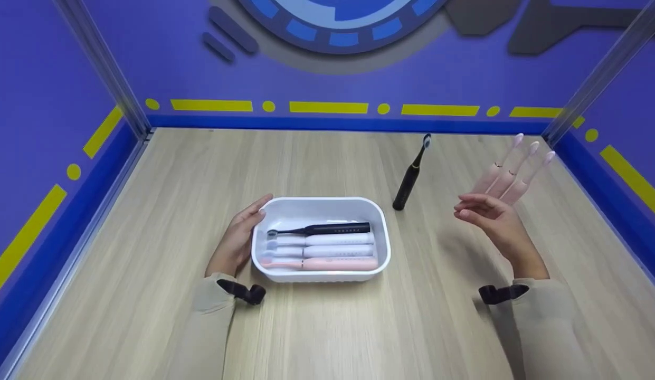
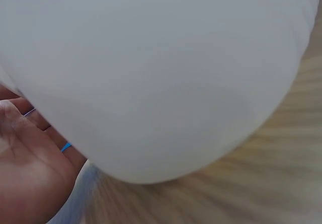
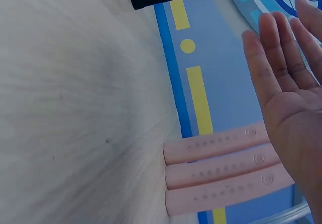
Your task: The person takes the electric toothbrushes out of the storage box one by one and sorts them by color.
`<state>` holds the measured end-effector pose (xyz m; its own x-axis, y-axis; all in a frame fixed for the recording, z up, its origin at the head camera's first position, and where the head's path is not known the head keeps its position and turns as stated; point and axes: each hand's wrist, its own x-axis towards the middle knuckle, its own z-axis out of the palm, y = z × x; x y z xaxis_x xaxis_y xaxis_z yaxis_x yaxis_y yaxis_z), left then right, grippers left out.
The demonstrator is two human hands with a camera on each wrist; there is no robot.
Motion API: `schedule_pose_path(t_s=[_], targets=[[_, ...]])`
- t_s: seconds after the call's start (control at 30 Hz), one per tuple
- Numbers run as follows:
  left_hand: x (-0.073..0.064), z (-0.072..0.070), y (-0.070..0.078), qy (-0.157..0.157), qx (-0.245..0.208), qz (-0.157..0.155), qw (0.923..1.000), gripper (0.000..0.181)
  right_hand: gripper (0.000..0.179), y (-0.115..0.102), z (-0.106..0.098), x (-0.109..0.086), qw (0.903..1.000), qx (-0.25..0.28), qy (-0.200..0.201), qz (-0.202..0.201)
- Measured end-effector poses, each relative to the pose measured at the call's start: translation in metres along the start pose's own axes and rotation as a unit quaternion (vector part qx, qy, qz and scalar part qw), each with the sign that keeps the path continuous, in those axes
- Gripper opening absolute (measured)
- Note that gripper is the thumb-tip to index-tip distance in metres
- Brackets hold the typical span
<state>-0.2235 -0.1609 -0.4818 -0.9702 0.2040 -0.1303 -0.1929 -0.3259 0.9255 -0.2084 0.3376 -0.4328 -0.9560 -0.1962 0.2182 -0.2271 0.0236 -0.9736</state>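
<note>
My left hand [image 1: 235, 238] grips the left end of a white plastic box [image 1: 386, 248], thumb at the rim. In the left wrist view the box wall [image 2: 161, 83] hides part of that hand. Inside the box lie a black electric toothbrush [image 1: 338, 228], two white ones [image 1: 340, 250] and a pink one [image 1: 340, 264], heads to the left. My right hand [image 1: 496, 224] hovers with nothing in it, fingers extended in the right wrist view. Three pink electric toothbrushes [image 1: 504, 182] stand upright just beyond it, side by side, their lower handles partly hidden in the head view.
Between the box and the pink group a black electric toothbrush [image 1: 407, 186] stands upright on the wooden table [image 1: 327, 327]. A blue-purple panel [image 1: 327, 84] with yellow marks closes off the back, with similar panels at both sides.
</note>
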Motion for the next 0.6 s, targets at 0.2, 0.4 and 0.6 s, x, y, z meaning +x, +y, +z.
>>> schedule_pose_path(t_s=[0.2,0.4,0.6], targets=[[0.0,0.0,0.0,0.002,-0.001,-0.002,1.0,0.047,0.033,-0.002,0.012,0.007,0.9975,-0.056,-0.039,0.019],[0.0,0.001,0.0,0.002,0.004,0.0,1.0,0.047,0.035,-0.005,0.025,0.014,0.9922,-0.097,-0.074,0.025],[0.0,0.001,0.0,0.0,0.01,-0.002,0.9999,0.047,0.033,-0.01,0.042,0.022,0.9864,-0.124,-0.1,0.04]])
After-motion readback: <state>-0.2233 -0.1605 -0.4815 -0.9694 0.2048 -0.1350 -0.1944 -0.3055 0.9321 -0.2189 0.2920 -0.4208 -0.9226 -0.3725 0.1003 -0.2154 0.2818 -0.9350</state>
